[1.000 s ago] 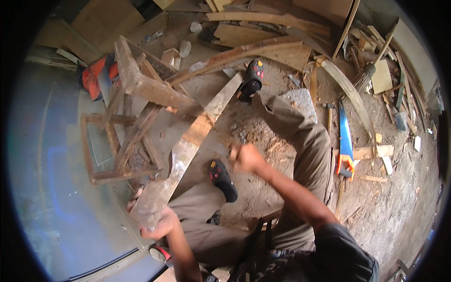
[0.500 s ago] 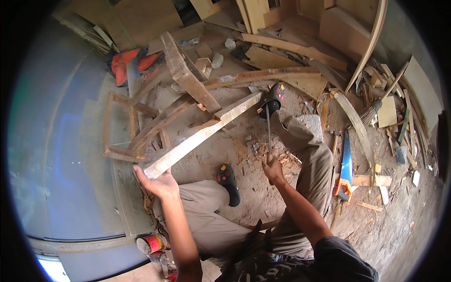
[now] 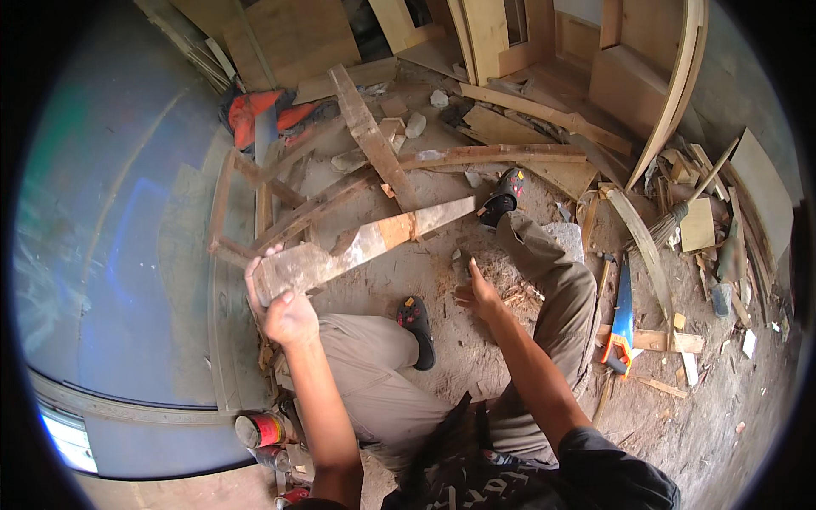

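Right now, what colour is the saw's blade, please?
The blade is blue; see the head view.

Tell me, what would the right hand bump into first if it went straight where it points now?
Probably the wooden board, near its narrow end; the left hand holds the other end. Depth is unclear here, so the right hand might pass under or over it.

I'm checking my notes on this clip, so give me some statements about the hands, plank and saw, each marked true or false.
1. The left hand grips one end of the plank. True.
2. The plank is bright red. False: it is brown and pale grey.
3. The right hand is apart from the plank. True.
4. The saw shows blue and orange. True.
5. The saw is in the right hand. False: it lies apart, to the right of that hand.
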`<state>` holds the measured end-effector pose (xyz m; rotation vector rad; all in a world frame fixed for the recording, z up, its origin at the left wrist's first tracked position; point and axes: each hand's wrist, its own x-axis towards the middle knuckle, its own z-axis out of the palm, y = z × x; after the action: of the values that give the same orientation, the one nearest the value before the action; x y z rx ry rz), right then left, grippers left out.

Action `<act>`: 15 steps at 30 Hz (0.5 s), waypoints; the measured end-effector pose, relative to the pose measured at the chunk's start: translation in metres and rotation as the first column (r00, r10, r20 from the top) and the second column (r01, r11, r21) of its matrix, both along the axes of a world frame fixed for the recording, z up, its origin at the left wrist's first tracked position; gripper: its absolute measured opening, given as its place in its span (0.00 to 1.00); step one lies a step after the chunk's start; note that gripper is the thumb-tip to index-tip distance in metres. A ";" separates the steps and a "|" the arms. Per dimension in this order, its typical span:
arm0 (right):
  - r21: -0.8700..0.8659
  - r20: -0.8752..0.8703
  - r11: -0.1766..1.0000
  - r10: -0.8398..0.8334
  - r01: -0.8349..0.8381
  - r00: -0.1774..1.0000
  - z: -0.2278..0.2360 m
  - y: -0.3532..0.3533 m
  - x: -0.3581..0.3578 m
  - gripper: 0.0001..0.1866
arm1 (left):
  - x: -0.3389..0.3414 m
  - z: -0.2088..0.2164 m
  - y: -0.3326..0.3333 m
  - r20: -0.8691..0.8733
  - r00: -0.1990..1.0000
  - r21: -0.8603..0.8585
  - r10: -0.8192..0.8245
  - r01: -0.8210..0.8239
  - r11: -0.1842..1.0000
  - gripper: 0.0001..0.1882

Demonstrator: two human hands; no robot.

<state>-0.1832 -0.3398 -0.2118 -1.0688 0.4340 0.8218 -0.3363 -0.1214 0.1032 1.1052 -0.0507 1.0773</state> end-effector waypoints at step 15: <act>0.512 -0.041 0.854 -0.084 0.093 0.996 0.121 0.124 0.035 0.22 | -0.190 0.011 0.084 -0.055 0.996 0.307 -0.070 0.084 0.948 0.29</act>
<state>-0.1478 -0.2157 -0.0910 -0.5384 0.2514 0.8042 -0.5259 -0.0376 0.1147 1.3965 -0.2336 0.9954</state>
